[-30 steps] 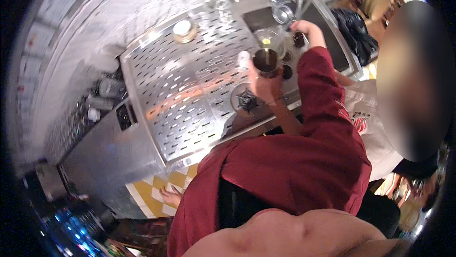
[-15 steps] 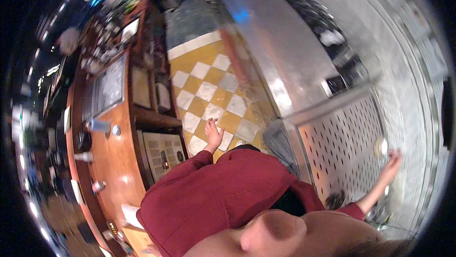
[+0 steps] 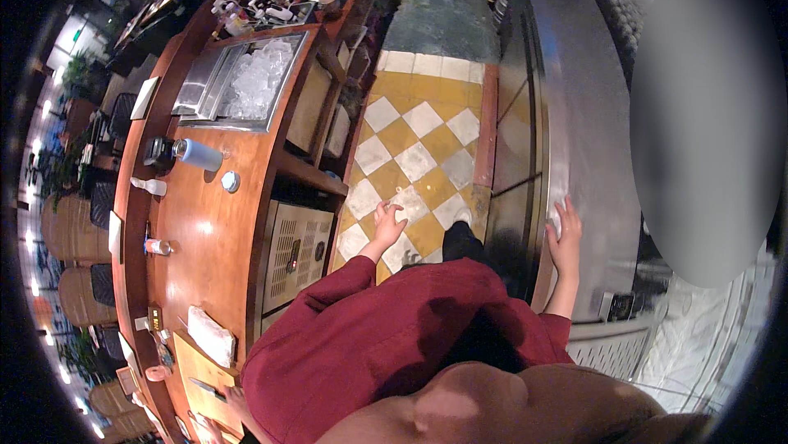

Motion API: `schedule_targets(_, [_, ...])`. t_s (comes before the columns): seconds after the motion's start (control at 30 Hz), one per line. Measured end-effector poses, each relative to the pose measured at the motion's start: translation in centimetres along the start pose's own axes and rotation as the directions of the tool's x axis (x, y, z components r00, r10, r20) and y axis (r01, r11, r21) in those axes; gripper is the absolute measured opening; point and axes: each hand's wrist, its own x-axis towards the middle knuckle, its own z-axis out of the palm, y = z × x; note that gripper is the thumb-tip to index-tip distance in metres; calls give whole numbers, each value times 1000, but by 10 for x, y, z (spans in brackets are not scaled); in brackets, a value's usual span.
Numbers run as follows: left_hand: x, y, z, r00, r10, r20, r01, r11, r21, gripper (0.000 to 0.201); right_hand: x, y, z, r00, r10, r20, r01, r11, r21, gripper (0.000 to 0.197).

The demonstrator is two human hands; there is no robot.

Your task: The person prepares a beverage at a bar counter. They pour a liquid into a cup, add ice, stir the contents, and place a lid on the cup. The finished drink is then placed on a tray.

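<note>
1. I am seeing my left hand [image 3: 386,223] hanging empty over the yellow-and-white checkered floor [image 3: 423,136], fingers loosely spread and curled, gripping nothing.
2. My right hand [image 3: 566,239] is resting flat on the edge of the steel counter [image 3: 579,116], fingers stretched out together, holding nothing.
3. The wooden bar [image 3: 205,231] is curving along my left, with its ice bin [image 3: 250,79] well apart from both hands.
</note>
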Motion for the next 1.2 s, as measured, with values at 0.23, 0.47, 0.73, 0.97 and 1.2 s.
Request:
schedule_targets(0.23, [127, -74, 7, 902, -170, 398, 260, 948, -184, 47, 223, 42, 43, 998, -55, -1, 55, 996, 65, 47])
schedule_targets(0.47, [206, -17, -79, 890, -450, -76, 358, 791, -496, 34, 470, -4, 102, 935, -302, 183, 246, 929, 278, 40])
schedule_targets(0.73, [316, -60, -115, 753, -632, -182, 285, 562, -776, 31, 691, -225, 238, 713, -639, 288, 412, 714, 566, 39])
schedule_targets(0.97, [440, -89, -182, 801, -578, -155, 245, 552, -797, 24, 792, -449, 408, 361, -834, 417, 288, 525, 801, 46])
schedule_targets(1.2, [495, -84, -244, 719, -660, -220, 191, 491, -850, 26, 896, -551, 579, 496, -760, 419, 219, 576, 787, 55])
